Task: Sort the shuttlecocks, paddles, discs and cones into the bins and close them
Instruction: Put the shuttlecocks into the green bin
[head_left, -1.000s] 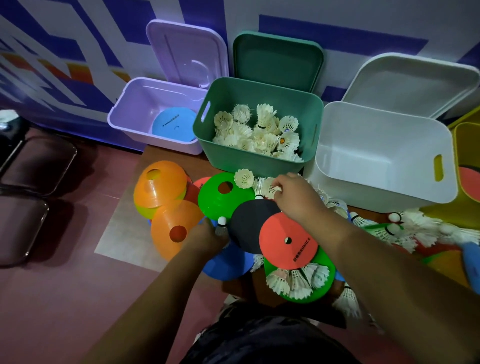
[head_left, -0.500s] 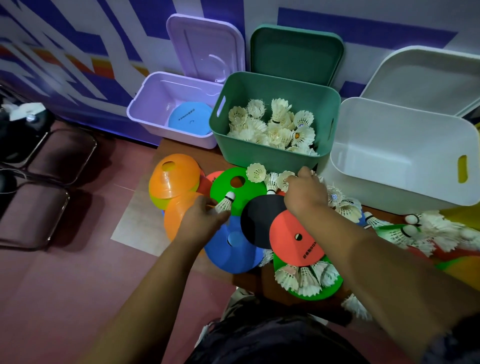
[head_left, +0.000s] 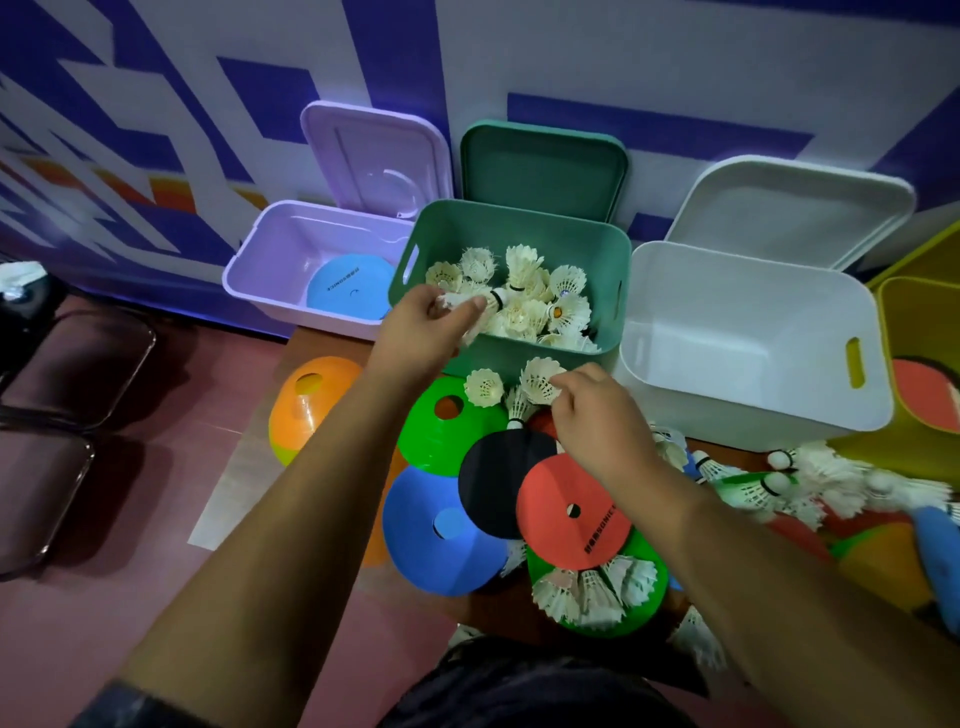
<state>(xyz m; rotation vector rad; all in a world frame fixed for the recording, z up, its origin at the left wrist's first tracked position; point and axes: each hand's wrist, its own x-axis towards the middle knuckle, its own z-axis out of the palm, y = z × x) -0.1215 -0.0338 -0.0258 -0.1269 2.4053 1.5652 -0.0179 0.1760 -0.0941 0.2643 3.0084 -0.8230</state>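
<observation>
Currently the left hand is over the near-left corner of the green bin. Its grip pinches the first shuttlecock by the feathers between thumb and fingers. The cork end, with its black band, points right, above the heap of shuttlecocks already in that bin.

The right hand sits lower, just in front of the green bin's front wall. Its grip is closed with the fingertips on the feather skirt of the second shuttlecock. A loose shuttlecock lies just beside it, at the edge of the green cone.

Layout as we see it:
- The purple bin is left of the green one and holds a blue disc.
- The white bin is to the right, and a yellow bin is at the frame edge.
- The purple lid, green lid and white lid stand open behind their bins.
- In front of the bins are an orange cone and a blue cone.
- A black disc is partly under a red disc.
- Another green cone has several shuttlecocks lying on it.
- More shuttlecocks are piled to the right, below the white bin.
</observation>
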